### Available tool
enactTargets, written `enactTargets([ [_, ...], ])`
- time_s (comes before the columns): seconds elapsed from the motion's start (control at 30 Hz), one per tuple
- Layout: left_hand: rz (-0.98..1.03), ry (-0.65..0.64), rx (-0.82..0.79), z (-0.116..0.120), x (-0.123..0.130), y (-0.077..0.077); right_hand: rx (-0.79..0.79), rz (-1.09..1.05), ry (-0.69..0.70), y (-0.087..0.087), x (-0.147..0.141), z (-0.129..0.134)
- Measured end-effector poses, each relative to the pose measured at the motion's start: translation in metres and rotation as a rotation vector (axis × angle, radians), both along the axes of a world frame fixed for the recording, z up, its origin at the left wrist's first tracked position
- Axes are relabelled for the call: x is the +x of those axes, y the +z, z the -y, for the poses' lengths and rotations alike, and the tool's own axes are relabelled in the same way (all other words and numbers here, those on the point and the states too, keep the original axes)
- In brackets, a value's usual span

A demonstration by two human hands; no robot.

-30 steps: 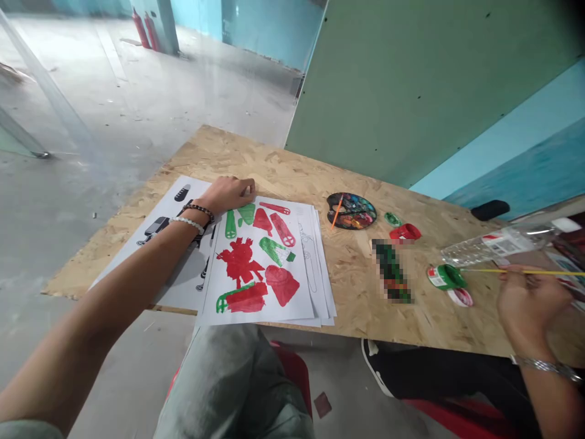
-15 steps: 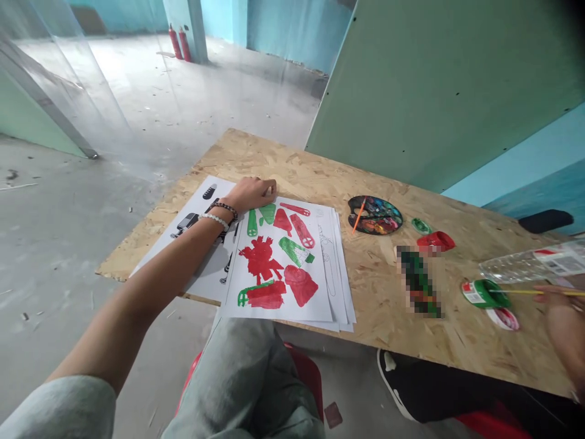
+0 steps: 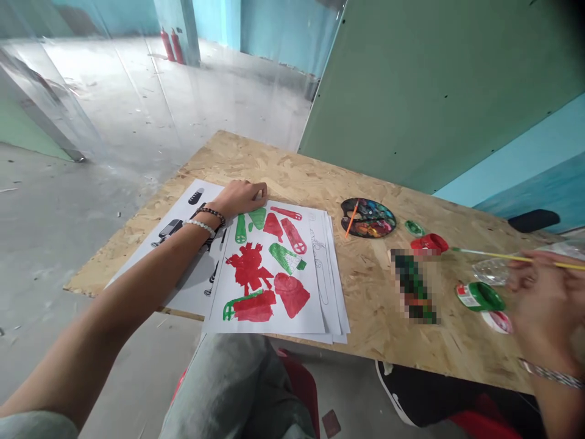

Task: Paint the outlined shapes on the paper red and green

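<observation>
My left hand rests, fingers loosely curled and holding nothing, at the top edge of a printed sheet partly painted red and green. More sheets lie beneath it. At the right, my right hand, blurred, grips a yellow paintbrush. The green-and-white brush tip points left, just right of an open red paint jar. Below the brush stands an open green paint jar, with a pinkish lid beside it.
A paint palette with an orange brush across it lies on the wooden table. Nearby are a green lid, a pixelated item and a clear plastic bottle. Another person's dark-clothed leg shows below the table.
The brush has come up out of the green jar and moved left toward the red jar, with my right hand further into view. My left hand stays on the papers; the view has shifted slightly.
</observation>
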State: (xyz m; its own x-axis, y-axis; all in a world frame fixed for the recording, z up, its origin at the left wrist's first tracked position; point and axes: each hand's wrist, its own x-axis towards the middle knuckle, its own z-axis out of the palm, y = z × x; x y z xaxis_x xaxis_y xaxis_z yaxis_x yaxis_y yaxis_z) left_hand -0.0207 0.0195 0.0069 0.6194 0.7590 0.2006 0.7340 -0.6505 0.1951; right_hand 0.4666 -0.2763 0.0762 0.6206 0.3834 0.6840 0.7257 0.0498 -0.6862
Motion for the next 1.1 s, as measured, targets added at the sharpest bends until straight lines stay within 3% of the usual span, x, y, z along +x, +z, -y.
enactTargets([
  [0.13,-0.007,-0.004,0.006,0.0,0.0,0.0,0.035,-0.314,0.248,-0.015,-0.051,-0.06],
  [0.23,-0.016,-0.006,0.01,0.0,0.0,0.0,0.038,-0.355,0.293,-0.022,-0.073,-0.095],
  [0.33,-0.011,-0.013,0.005,-0.001,-0.001,0.0,0.019,-0.355,0.304,-0.028,-0.071,-0.112],
  [0.7,-0.021,0.012,-0.017,-0.004,0.003,-0.001,-0.187,-0.04,0.063,-0.056,-0.023,-0.099],
  [0.9,-0.046,0.029,-0.022,-0.002,0.006,0.003,-0.269,0.017,0.07,-0.066,-0.022,-0.101],
  [1.1,-0.057,0.047,-0.024,0.0,0.005,0.005,-0.246,0.026,0.079,-0.064,-0.025,-0.099],
])
